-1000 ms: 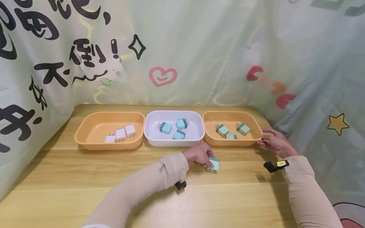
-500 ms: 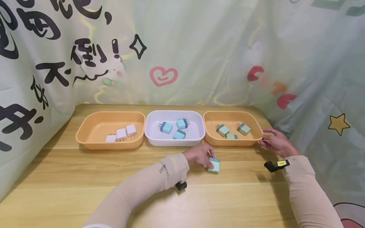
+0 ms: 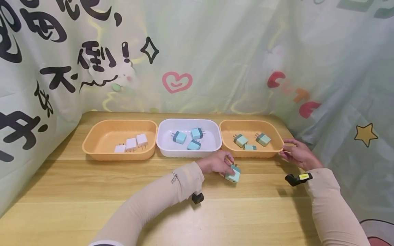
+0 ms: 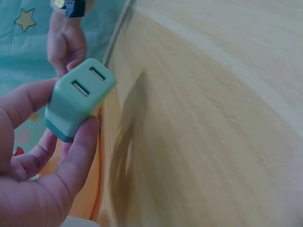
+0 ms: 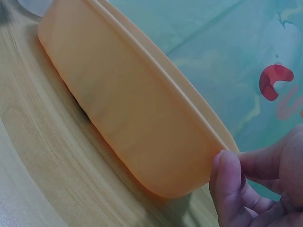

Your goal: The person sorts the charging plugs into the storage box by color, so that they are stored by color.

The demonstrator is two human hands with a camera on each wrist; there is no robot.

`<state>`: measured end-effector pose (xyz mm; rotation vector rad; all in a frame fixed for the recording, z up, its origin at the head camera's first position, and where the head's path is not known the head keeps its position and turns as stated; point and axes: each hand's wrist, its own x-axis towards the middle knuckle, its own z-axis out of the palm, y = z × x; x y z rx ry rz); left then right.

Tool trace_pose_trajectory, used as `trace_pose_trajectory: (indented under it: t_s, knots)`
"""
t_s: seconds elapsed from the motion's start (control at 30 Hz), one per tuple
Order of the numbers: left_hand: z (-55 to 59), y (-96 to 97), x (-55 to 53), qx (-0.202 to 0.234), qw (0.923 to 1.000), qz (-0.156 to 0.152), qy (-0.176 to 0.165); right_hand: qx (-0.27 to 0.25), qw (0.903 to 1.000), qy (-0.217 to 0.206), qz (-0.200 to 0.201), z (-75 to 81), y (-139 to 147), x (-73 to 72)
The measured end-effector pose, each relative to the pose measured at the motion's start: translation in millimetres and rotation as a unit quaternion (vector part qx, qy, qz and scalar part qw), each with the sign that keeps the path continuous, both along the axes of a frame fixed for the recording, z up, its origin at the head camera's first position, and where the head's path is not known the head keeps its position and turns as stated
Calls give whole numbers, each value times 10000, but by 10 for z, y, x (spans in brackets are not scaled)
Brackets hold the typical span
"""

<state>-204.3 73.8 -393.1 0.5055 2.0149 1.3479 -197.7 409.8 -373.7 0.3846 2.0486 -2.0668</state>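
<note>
In the head view, my left hand [image 3: 217, 162] pinches a light green plug charger [image 3: 233, 175] with a darker green end, just in front of the right orange bin. The left wrist view shows the charger [image 4: 75, 101] between thumb and fingers, its two USB slots facing the camera; it looks held off the wood, tilted. My right hand [image 3: 298, 154] grips the right end of that orange bin [image 3: 255, 154] at the rim. Thumb and fingers close on the bin's edge in the right wrist view. Inside the bin lie three green chargers [image 3: 240, 140], one partly hidden by the front wall.
A white bin [image 3: 187, 154] in the middle holds three blue chargers [image 3: 180, 137]. Left of it, another orange bin [image 3: 117, 156] contains three white chargers [image 3: 131, 144]. The bins stand in a row on a wooden table [image 3: 246, 218], with a printed curtain [image 3: 215, 61] behind.
The green charger has come up from the table in my left hand, shifting slightly right and toward the bins, and it has tilted. My right hand stays at the bin's rim.
</note>
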Motion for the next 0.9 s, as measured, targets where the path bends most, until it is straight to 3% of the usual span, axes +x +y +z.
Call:
trace_pose_trajectory:
  t_s: [0.13,0.47,0.77,0.9]
  knots:
    - [20,15,-50,338,9980,154,-504,-99,9999,10,-18,-13,5,-9]
    - [128,12,-115,725,9950,105,-675,-177,9998,11,-36,-16,15,-17]
    - [231,23,-174,1391,9815,15,-1316,-98,10000,-3,-7,-17,20,-17]
    - [286,33,-216,1453,9798,77,-1374,-111,9999,5,-11,-10,21,-17]
